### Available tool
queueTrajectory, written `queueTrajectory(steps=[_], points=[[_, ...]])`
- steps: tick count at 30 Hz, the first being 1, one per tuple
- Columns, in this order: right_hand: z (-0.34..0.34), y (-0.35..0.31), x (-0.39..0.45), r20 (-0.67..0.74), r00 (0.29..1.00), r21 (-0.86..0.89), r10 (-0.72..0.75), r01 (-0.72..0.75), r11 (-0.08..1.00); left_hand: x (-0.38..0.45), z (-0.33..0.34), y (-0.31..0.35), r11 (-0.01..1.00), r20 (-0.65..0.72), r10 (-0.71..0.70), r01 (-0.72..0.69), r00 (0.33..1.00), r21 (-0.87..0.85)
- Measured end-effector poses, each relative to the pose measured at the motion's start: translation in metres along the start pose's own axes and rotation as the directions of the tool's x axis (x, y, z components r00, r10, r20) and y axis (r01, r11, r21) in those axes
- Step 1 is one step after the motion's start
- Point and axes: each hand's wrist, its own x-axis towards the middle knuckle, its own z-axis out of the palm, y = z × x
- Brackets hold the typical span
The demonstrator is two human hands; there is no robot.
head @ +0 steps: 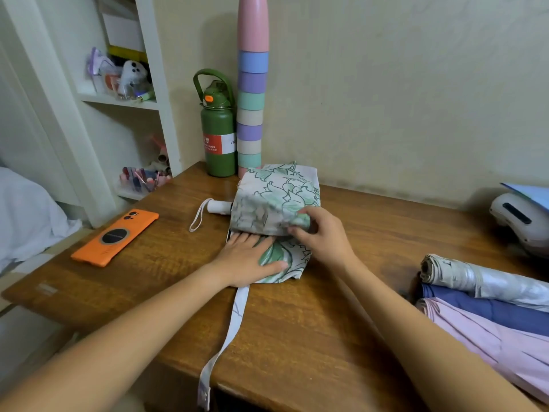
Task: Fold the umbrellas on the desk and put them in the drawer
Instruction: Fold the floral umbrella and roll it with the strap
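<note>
A white umbrella with a green leaf print (pixel 274 197) lies collapsed in the middle of the wooden desk (pixel 297 337). Its white handle (pixel 218 207) with a wrist loop points left. My left hand (pixel 249 258) lies flat, palm down, pressing a loose flap of its fabric onto the desk. My right hand (pixel 322 233) pinches the rolled fabric at the umbrella's right end. The closure strap (pixel 227 337) trails toward the desk's front edge. At the right lie three more umbrellas: silver (pixel 481 281), dark blue (pixel 487 309) and pink (pixel 490 343). No drawer is in view.
An orange phone (pixel 116 236) lies at the desk's left. A green bottle (pixel 218 129) and a tall stack of pastel cups (pixel 252 84) stand against the back wall. A white device (pixel 520 218) sits at the far right. White shelves (pixel 124 99) stand at the left.
</note>
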Motion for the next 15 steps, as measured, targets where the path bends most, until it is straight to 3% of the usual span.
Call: queueTrajectory(steps=[4, 9, 12, 15], points=[[0.008, 0.001, -0.022, 0.023, 0.988, -0.155, -0.15, 0.152, 0.976, 0.002, 0.003, -0.009, 0.981, -0.018, 0.074, -0.076, 0.997, -0.177], [0.005, 0.004, -0.047, 0.128, 0.979, -0.291, -0.158, 0.19, 0.938, -0.01, -0.002, 0.0, 0.913, -0.016, 0.093, -0.092, 0.996, -0.396], [0.009, 0.003, -0.058, 0.153, 0.926, -0.461, -0.344, 0.375, 0.804, -0.01, -0.004, 0.0, 0.94, 0.057, 0.137, -0.112, 0.989, -0.323], [0.009, 0.0, -0.057, 0.057, 0.911, -0.536, -0.409, 0.374, 0.757, -0.014, -0.007, 0.004, 0.953, -0.005, 0.123, -0.12, 0.992, -0.278]])
